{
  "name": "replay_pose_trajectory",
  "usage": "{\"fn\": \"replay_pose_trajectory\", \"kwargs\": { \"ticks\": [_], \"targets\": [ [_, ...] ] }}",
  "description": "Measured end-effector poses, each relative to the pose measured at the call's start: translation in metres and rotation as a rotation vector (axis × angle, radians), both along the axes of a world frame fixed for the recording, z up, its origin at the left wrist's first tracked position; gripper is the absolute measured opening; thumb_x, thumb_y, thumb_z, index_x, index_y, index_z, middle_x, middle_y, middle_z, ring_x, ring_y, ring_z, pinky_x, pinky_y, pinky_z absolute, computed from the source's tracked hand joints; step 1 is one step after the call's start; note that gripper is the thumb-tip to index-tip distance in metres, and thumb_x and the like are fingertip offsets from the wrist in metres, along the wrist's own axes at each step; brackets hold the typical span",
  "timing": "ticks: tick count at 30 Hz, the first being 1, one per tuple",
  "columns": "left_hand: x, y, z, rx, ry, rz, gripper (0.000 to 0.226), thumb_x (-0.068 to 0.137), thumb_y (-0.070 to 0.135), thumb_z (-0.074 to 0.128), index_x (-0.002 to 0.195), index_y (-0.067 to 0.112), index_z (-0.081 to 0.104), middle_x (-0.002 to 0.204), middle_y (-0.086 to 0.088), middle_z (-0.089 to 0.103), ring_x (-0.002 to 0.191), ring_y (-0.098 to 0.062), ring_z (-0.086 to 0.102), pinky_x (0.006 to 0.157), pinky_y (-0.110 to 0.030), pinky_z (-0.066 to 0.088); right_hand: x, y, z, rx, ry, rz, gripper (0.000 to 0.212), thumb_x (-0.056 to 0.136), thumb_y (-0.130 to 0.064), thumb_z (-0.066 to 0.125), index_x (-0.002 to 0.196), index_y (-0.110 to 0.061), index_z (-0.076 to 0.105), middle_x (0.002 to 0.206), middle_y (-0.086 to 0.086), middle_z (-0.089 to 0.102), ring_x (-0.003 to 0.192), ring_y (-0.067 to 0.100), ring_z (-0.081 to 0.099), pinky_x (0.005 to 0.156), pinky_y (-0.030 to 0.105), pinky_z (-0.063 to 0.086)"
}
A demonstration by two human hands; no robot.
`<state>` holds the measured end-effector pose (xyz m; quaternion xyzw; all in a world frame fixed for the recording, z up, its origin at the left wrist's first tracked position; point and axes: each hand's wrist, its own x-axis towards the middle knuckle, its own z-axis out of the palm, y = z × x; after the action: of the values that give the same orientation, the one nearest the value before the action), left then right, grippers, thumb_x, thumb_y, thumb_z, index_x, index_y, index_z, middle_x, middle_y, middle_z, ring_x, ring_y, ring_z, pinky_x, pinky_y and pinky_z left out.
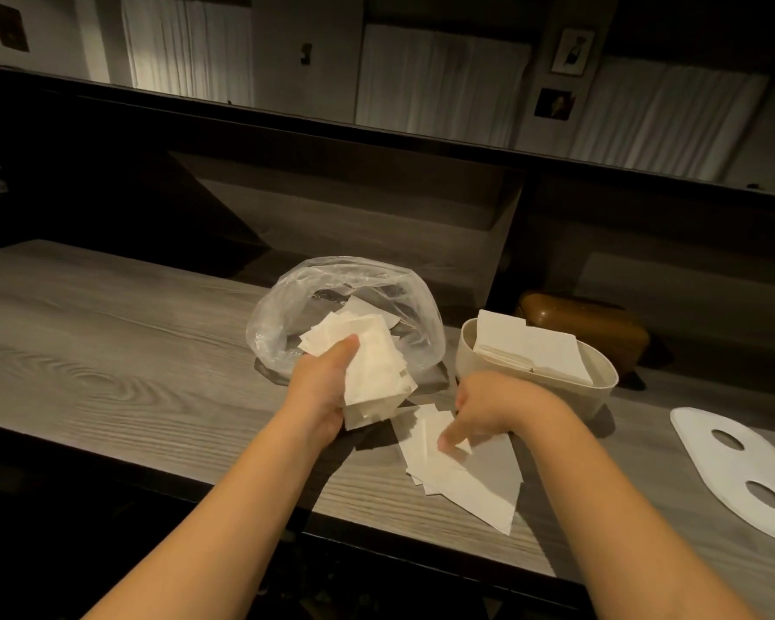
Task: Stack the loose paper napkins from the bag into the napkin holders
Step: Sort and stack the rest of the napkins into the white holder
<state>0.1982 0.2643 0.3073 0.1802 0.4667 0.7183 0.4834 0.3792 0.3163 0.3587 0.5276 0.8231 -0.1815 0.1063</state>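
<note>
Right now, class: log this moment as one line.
left hand: grips napkin bundle | right hand: fingers pinch loose napkins | holder: partly filled

Both forearms are extended forward, bare. The left hand is curled closed, thumb uppermost. The right hand is turned downward, fingers bent to pinch.

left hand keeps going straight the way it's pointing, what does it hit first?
Probably the clear plastic bag. The left hand, gripping a bundle of napkins, points up and away toward the bag's open mouth right behind it. Depth is unclear; the bundle may already overlap the rim.
</note>
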Motion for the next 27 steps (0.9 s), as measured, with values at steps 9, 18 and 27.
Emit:
{"fn": "replay_pose_trajectory", "kwargs": {
  "ticks": [9,18,27],
  "targets": [
    [-0.002,-0.004,0.002,0.030,0.053,-0.003,0.007,0.097,0.017,0.060,0.104,0.020,0.061,0.098,-0.004,0.073,0.087,-0.022,0.070,0.067,-0.036,0.055,0.010,0.004,-0.010,-0.087,0.129,0.042,0.021,0.079,-0.027,0.078,0.088,-0.013,0.065,0.092,0.002,0.067,0.081,0.017,0.061,0.071,0.029,0.049],
    [-0.012,-0.007,0.004,-0.006,0.204,-0.034,0.025,0.096,0.021,0.061,0.121,0.018,0.054,0.110,-0.005,0.069,0.096,-0.025,0.068,0.069,-0.036,0.056,0.034,0.004,-0.004,-0.135,0.751,-0.056,0.029,0.085,-0.018,0.073,0.106,-0.026,0.055,0.108,0.000,0.063,0.098,0.019,0.064,0.087,0.035,0.056],
    [0.020,-0.001,0.003,-0.002,0.194,-0.196,0.032,0.093,0.033,0.064,0.118,0.014,0.068,0.099,-0.010,0.076,0.092,-0.031,0.073,0.083,-0.049,0.058,-0.001,0.005,0.024,-0.208,1.049,-0.060,0.042,0.081,-0.018,0.077,0.115,-0.028,0.054,0.106,-0.002,0.069,0.091,0.022,0.070,0.080,0.041,0.060]
  ]
}}
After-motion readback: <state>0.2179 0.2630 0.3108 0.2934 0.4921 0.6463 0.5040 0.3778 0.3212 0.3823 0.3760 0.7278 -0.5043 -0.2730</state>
